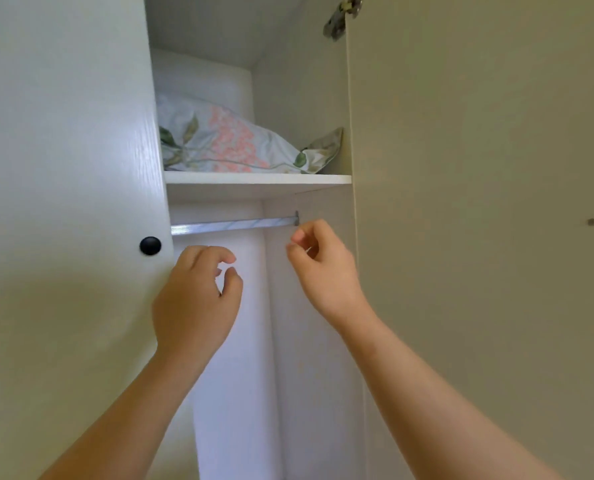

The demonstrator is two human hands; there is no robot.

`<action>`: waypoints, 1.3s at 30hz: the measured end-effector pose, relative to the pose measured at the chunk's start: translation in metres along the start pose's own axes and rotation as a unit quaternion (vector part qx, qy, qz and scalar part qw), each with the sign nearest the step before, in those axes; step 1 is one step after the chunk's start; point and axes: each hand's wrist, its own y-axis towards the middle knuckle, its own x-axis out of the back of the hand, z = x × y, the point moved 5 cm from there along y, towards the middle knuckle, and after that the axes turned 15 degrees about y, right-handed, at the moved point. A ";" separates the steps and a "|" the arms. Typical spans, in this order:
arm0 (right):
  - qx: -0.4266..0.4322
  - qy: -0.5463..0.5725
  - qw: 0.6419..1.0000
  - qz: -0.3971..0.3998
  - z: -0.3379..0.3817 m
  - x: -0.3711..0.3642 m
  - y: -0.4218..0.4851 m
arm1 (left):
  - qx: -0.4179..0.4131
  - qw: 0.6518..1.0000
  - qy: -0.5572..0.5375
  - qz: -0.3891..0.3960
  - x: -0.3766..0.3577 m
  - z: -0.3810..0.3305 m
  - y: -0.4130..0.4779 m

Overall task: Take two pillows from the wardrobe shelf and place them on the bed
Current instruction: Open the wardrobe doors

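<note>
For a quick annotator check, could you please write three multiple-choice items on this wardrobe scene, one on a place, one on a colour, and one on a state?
1. Where does the floral pillow lie?
A. On the shelf above the hanging rail
B. On the wardrobe floor
C. Draped over the rail

2. What colour is the knob on the closed door?
A. White
B. Black
C. Gold

3. What is the state of the two hands?
A. Both grip the pillow
B. One grips the rail
C. Both are empty, below the shelf

Answers:
1. A, the pillow rests on the board over the rail.
2. B, the round knob is dark black against the pale door.
3. C, the left hand and right hand hold nothing, fingers loosely curled, short of the pillow.
</note>
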 end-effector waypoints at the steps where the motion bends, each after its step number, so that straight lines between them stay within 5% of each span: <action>1: -0.005 0.015 1.000 0.008 -0.002 -0.015 0.000 | -0.051 0.996 0.062 -0.045 0.009 0.009 0.006; 5: -0.030 0.060 0.997 0.030 -0.013 -0.065 0.000 | -0.159 0.944 0.253 -0.141 0.020 0.045 0.032; 12: -0.060 0.060 0.994 0.068 -0.030 -0.109 -0.007 | -0.156 0.919 0.360 -0.043 -0.005 0.096 0.057; 21: -0.057 0.068 0.993 0.076 -0.040 -0.093 -0.001 | -0.139 0.942 0.306 -0.017 -0.027 0.090 0.074; 28: -0.091 0.143 0.976 0.139 -0.051 -0.085 0.001 | -0.119 0.910 0.395 -0.037 -0.019 0.075 0.068; 39: -0.092 0.223 0.945 0.222 -0.025 -0.098 -0.020 | -0.070 0.961 0.267 -0.005 0.070 0.037 0.016</action>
